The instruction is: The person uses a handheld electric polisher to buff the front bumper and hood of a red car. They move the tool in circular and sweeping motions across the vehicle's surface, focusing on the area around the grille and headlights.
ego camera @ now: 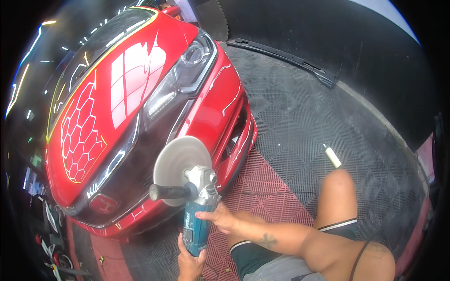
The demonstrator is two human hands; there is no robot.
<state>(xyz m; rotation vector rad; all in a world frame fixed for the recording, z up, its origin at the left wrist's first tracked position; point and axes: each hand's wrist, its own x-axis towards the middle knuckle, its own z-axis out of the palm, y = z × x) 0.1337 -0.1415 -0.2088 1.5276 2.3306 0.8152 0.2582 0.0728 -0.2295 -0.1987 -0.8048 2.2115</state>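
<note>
Both hands are on a teal and silver rotary polisher. My left hand wraps the rear end of its body, while my right hand grips it just behind the silver gear head. A round white polishing pad at the front looks blurred. The black side handle sticks out to the left, with no hand on it. Beyond the pad is the red front bumper of a car; whether they touch I cannot tell. A wavy white line of compound marks the bumper corner below the headlight.
Yellow-green masking tape edges the hood. A white squeeze bottle is near my right knee on the grated tile floor. A dark cord crosses the red tiles. A long black plastic trim part rests along the dark wall.
</note>
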